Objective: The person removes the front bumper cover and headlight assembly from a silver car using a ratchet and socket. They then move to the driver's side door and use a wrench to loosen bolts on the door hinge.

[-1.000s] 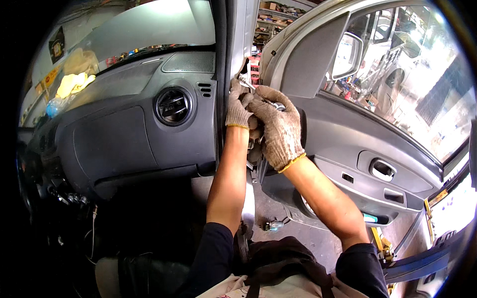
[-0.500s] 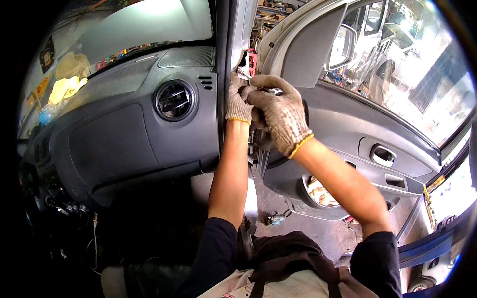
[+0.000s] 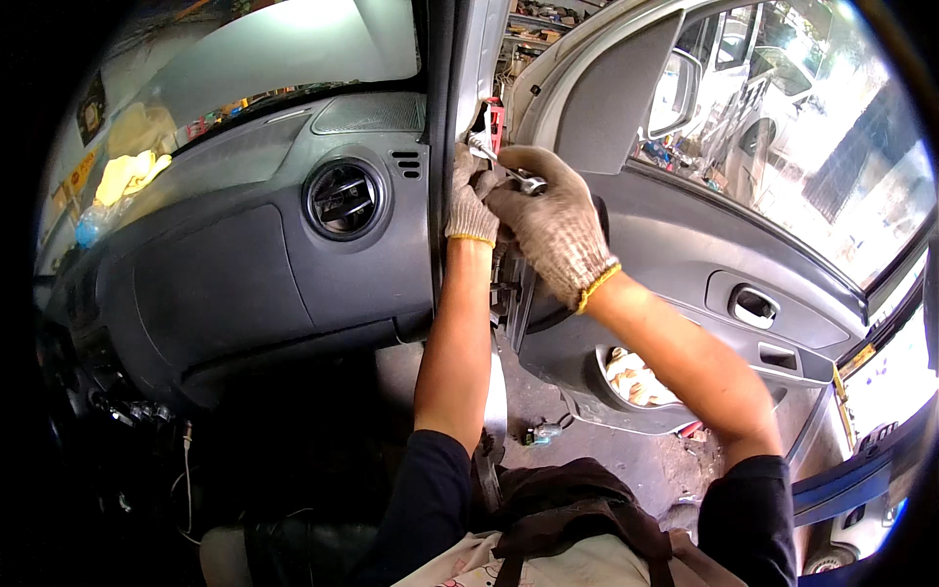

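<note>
Both my hands wear knitted work gloves with yellow cuffs, and they meet at the gap between the car's door pillar (image 3: 471,68) and the open front door (image 3: 641,259). My right hand (image 3: 553,215) is closed round a silver metal wrench (image 3: 531,184), whose rounded end shows above the fingers. Toward the pillar the wrench's other part runs up past my left hand. My left hand (image 3: 469,201) lies against the pillar edge with its fingers curled in; what they grip is hidden. Below the hands, dark parts in the door gap are partly covered.
On the left is the grey dashboard (image 3: 220,264) with a round air vent (image 3: 341,199). A red object (image 3: 496,117) stands beyond the hands. The door pocket holds a crumpled whitish cloth (image 3: 636,377). On the floor lies a small connector-like piece (image 3: 544,430). Yellow cloth (image 3: 132,176) shows beyond the windscreen.
My right hand has shifted slightly and more of the wrench's end shows above its fingers. My left hand stays nearly in place at the pillar.
</note>
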Available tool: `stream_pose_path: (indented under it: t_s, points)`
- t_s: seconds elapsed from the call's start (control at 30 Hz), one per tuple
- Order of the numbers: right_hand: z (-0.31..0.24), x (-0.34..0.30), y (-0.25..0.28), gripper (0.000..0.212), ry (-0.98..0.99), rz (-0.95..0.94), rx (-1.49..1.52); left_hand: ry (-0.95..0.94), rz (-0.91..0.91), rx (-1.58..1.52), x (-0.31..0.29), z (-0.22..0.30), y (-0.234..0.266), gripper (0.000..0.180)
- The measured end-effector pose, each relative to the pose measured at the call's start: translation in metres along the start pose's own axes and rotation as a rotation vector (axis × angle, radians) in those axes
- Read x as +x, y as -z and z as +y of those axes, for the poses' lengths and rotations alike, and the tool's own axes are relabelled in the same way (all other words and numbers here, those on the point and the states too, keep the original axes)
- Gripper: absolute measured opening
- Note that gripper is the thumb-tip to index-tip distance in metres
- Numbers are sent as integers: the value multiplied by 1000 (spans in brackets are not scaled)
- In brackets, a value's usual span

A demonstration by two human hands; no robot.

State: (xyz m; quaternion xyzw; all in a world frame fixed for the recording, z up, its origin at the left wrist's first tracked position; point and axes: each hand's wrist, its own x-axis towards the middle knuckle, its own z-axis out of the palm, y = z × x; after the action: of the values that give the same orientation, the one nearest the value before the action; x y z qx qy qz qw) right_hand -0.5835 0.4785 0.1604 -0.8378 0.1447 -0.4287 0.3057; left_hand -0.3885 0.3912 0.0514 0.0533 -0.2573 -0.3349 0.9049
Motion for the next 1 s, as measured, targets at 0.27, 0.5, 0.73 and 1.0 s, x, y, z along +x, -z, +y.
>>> stream_pose_path:
  t_s: [0.27, 0.5, 0.73, 1.0]
  points:
    - [-7, 5, 20, 27, 702, -408, -1174, 219, 48, -105, -30, 13, -25, 31]
    - [15, -20, -5, 58, 150, -77, -276, 211, 137, 62, -110, 40, -84, 35]
    - [19, -10, 22, 49, 428, -133, -594, 334, 119, 402, -91, 76, -83, 23]
    - [32, -5, 75, 63, 267, 115, -399, 363, 142, 525, -95, 75, -88, 29]
